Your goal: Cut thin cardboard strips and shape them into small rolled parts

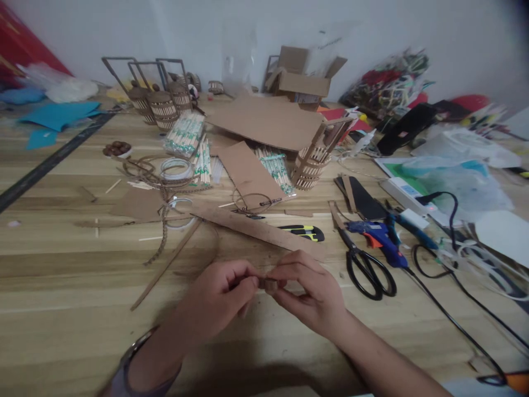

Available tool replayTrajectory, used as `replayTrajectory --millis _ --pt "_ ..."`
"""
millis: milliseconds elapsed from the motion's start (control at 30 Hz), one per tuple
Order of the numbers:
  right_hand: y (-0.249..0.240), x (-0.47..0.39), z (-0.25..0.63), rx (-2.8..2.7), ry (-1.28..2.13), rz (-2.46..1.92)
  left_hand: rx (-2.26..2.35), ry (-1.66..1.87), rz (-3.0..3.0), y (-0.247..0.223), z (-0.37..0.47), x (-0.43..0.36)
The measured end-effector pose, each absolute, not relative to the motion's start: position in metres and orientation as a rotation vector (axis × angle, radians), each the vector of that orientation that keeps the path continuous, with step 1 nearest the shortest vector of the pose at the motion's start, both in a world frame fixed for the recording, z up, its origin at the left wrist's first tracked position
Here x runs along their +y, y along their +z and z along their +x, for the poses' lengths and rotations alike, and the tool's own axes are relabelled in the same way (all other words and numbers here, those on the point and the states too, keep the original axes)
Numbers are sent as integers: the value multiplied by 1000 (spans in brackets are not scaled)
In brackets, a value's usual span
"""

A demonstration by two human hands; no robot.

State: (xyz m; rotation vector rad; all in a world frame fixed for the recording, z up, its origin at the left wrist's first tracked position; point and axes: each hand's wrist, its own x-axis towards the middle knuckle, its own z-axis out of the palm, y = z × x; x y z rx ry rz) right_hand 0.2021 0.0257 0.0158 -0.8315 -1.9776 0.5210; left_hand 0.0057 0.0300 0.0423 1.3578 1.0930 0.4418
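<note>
Between my hands, above the near part of the wooden table (223, 353), is a small rolled brown strip (270, 284). My left hand (225, 295) pinches its left end, fingers closed. Thumb and fingers of my right hand (312, 289) close on the roll from the right. Just beyond them a long brown cardboard strip (256, 226) lies at a slant, with a yellow and black utility knife (303, 232) partly behind it. Black-handled scissors (366, 270) rest to the right of my right hand. A thin brown strip (165, 267) lies left of my left hand.
A blue glue gun (382, 240) with a black cord lies at the right. Braided cord (163, 237), tape rolls (176, 169) and bundled sticks (184, 132) are at centre left. Large cardboard (264, 121), a stick lantern (312, 168) and an open box (303, 82) stand farther back.
</note>
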Motion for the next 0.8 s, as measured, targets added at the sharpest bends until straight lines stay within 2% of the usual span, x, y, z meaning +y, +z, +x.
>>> replayTrajectory --millis 300,600,800 --pt "14 28 205 -2108 463 -834 1218 438 1514 46 8 28" --pt "13 25 202 -2341 121 -884 1470 362 1741 42 21 23" --pt "4 23 201 -2198 206 -902 1340 436 1671 43 18 22"
